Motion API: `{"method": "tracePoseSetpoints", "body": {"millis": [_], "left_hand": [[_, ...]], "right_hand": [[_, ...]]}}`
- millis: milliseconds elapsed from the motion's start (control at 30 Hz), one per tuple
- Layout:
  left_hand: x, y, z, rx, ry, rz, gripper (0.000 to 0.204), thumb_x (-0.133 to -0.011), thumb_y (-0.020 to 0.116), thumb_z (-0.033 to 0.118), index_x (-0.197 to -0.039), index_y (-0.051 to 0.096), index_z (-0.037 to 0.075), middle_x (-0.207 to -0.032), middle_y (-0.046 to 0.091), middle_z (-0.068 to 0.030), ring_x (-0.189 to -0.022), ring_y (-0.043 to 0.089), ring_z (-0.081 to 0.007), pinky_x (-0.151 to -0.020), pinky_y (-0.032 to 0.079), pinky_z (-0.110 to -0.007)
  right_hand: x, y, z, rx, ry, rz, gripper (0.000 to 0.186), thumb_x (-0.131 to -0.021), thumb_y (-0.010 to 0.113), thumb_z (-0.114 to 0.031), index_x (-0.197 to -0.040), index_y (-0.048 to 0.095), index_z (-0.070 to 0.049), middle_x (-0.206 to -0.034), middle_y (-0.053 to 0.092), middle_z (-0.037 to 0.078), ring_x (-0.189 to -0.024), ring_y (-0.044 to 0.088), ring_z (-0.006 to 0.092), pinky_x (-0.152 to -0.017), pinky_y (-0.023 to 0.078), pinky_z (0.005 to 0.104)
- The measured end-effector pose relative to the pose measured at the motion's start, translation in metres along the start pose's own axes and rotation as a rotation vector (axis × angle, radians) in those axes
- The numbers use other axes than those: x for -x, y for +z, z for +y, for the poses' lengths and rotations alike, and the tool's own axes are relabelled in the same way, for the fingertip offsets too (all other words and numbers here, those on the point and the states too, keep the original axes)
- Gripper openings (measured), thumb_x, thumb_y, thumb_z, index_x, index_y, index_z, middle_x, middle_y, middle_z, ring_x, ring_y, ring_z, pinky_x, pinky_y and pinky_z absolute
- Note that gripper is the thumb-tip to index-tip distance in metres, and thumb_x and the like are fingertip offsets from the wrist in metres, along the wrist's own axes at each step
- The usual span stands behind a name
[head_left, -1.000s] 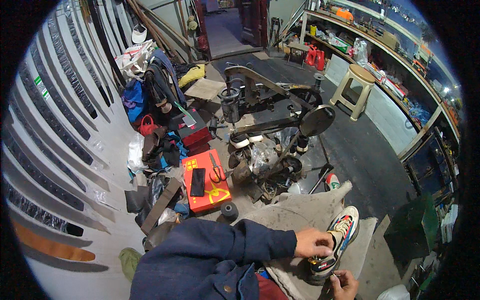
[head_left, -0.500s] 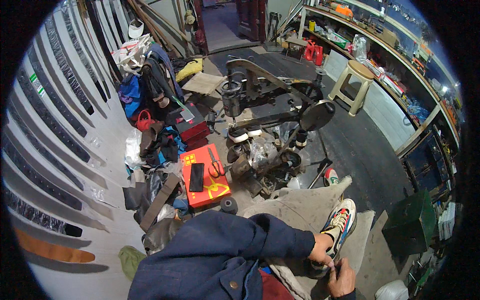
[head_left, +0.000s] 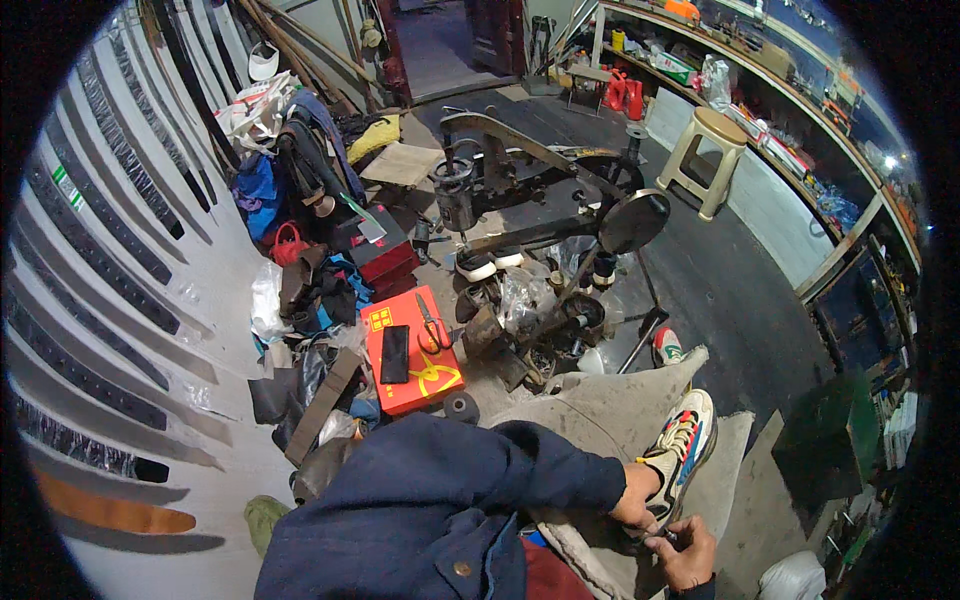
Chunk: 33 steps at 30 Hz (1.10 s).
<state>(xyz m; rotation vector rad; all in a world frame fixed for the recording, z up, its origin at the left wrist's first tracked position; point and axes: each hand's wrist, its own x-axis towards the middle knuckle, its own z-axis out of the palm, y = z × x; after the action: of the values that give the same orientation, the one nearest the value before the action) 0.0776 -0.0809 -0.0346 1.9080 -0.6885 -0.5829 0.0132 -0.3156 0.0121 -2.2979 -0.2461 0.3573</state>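
A cream sneaker with red, blue and black patches [head_left: 684,440] lies over the grey cloth [head_left: 610,400], its toe pointing away from me. My left hand [head_left: 637,497], in a dark blue sleeve, is closed at the heel end of the sneaker, fingers bent downward. Close against it, my right hand [head_left: 690,556] pinches with thumb and forefinger. Something small and dark shows between the two hands, too small to name. Part of the sneaker's heel is hidden behind my left hand.
Ahead stands a black iron sewing machine [head_left: 540,200] with loose shoes below it. An orange-red box [head_left: 415,375] bears a black phone [head_left: 395,354] and scissors [head_left: 434,325]. A dark green box [head_left: 825,430] is at right, a beige stool [head_left: 705,160] farther off.
The fingers of my right hand have opened out slightly and shifted a little while staying by the left hand. The view has tilted slightly.
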Motion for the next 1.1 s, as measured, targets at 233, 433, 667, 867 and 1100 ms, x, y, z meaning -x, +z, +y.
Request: {"method": "tracePoseSetpoints", "body": {"millis": [233,433,667,867,1100], "left_hand": [[0.005,-0.008,0.007,0.134,-0.070,-0.022,0.055,-0.084,0.074,0.045,-0.097,0.068,-0.008,-0.095,0.069,-0.0291,-0.088,0.068,-0.0391,-0.076,0.050,-0.047],[0.009,-0.005,0.009,0.148,-0.043,-0.035,0.054,-0.085,0.073,0.046,-0.098,0.068,-0.007,-0.089,0.069,-0.0266,-0.082,0.067,-0.0378,-0.074,0.050,-0.046],[0.017,-0.012,0.010,0.037,-0.029,-0.160,0.056,-0.085,0.073,0.049,-0.098,0.068,-0.004,-0.085,0.070,-0.0252,-0.085,0.071,-0.0386,-0.074,0.052,-0.048],[0.031,-0.003,0.000,-0.010,0.140,-0.032,0.044,-0.088,0.073,0.040,-0.092,0.065,-0.003,-0.079,0.066,-0.0262,-0.080,0.068,-0.0443,-0.069,0.050,-0.052],[0.030,-0.001,0.004,0.035,0.134,-0.021,0.032,-0.092,0.068,0.033,-0.098,0.065,0.003,-0.082,0.067,-0.0234,-0.082,0.065,-0.0457,-0.070,0.049,-0.052]], "right_hand": [[-0.009,-0.005,-0.009,-0.034,0.071,-0.004,0.041,-0.073,0.091,-0.011,-0.089,0.055,0.001,-0.069,0.066,0.013,-0.063,0.065,0.0197,-0.060,0.052,0.0339],[-0.008,-0.001,-0.002,-0.010,0.067,0.008,0.041,-0.072,0.092,-0.013,-0.086,0.056,0.001,-0.069,0.065,0.012,-0.064,0.063,0.0179,-0.061,0.051,0.0334],[-0.006,0.001,-0.002,0.000,0.036,0.051,0.042,-0.069,0.093,-0.011,-0.084,0.056,0.001,-0.069,0.064,0.011,-0.062,0.061,0.0172,-0.060,0.050,0.0323],[-0.003,0.006,0.013,0.020,-0.055,0.123,0.044,-0.067,0.095,-0.013,-0.082,0.055,0.000,-0.065,0.063,0.012,-0.058,0.062,0.0203,-0.057,0.050,0.0338],[-0.007,0.001,0.013,0.303,-0.061,0.215,0.055,-0.060,0.098,-0.034,-0.069,0.056,0.000,-0.055,0.059,0.014,-0.049,0.061,0.0315,-0.051,0.048,0.0398]]}}
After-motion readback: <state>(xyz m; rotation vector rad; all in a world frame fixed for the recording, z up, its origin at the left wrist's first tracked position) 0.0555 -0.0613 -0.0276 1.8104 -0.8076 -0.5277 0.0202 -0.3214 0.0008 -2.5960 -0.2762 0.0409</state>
